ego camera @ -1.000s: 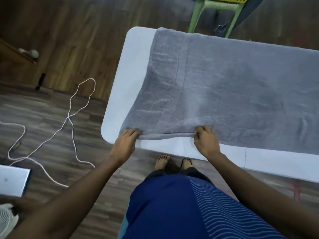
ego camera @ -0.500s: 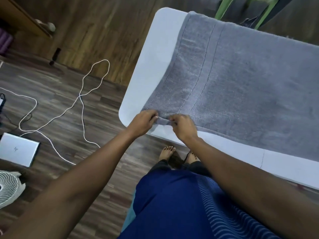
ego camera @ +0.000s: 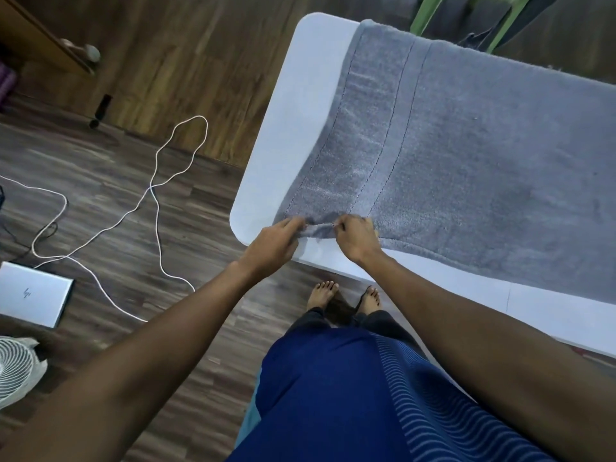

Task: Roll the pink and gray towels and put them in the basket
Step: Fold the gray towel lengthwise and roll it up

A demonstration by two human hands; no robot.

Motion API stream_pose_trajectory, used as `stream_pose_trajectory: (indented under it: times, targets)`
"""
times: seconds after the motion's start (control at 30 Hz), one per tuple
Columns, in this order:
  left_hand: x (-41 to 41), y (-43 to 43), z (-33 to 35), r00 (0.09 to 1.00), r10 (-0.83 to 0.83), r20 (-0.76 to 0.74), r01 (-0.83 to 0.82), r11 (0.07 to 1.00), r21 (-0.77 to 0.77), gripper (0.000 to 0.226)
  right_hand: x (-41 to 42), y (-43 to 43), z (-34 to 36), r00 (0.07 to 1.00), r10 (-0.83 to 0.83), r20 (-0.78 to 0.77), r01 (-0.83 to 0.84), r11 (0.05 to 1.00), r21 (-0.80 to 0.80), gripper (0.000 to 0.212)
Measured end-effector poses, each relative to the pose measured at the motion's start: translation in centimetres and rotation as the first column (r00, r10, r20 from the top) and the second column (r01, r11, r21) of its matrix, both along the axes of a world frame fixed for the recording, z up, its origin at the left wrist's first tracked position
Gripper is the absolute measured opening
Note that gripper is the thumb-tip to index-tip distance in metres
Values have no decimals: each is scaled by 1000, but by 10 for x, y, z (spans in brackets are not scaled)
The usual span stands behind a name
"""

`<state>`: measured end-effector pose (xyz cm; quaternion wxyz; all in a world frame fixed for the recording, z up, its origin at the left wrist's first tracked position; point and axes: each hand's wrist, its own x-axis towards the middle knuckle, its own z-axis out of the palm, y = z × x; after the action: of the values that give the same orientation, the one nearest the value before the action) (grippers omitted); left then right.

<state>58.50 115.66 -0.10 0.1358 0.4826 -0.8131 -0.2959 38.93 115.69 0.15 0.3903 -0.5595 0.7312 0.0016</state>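
A gray towel (ego camera: pixel 473 155) lies spread flat over a white table (ego camera: pixel 300 111), running off the right edge of the view. My left hand (ego camera: pixel 275 245) and my right hand (ego camera: pixel 356 238) sit close together at the towel's near left corner. Both pinch the hem there, and a small fold of gray cloth is bunched up between them. The pink towel and the basket are out of view.
A white cable (ego camera: pixel 156 195) loops over the wooden floor to the left. A silver laptop (ego camera: pixel 31 293) and a white fan (ego camera: pixel 16 370) lie at the far left. Green chair legs (ego camera: pixel 430 11) stand behind the table. My bare feet (ego camera: pixel 343 295) are at the table's near edge.
My right hand slid left along the near hem toward my left hand. The hands now stand close together and the corner cloth is bunched between them. The camera view shifted left.
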Motion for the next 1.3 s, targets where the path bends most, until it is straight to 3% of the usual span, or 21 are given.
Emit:
stream_pose_trajectory:
  times: [0.1, 0.17, 0.33, 0.53, 0.67, 0.9, 1.03, 1.3]
  targets:
    - [1, -9, 1, 999, 44, -18, -44, 999, -3, 13, 6, 13, 3, 998, 9, -61, -24, 968, -251, 24]
    - [2, -13, 2, 998, 55, -24, -55, 998, 37, 10, 17, 22, 8, 998, 59, 3, -54, 935, -350, 26]
    - [5, -10, 6, 1000, 8, -14, -6, 995, 100, 19, 42, 27, 10, 994, 73, 88, -37, 934, -355, 27]
    - [10, 0, 9, 1000, -17, -24, 18, 999, 33, 22, 49, 18, 9, 997, 48, -55, -67, 902, -426, 13]
    - [11, 4, 9, 1000, -20, 5, 20, 1000, -22, 19, 41, 19, 6, 983, 18, -185, -103, 882, -459, 29]
    - [24, 4, 0, 993, -83, 85, 87, 996, -36, 18, -13, 40, -1, 961, -179, -211, 44, 851, -524, 21]
    - [22, 8, -1, 997, -62, 50, 63, 998, -12, 15, -21, 53, 0, 969, -120, -214, -26, 817, -575, 20]
    - [3, 5, 9, 998, 51, -27, -49, 998, 50, 25, 8, 53, -1, 993, -10, -116, -48, 875, -482, 24]
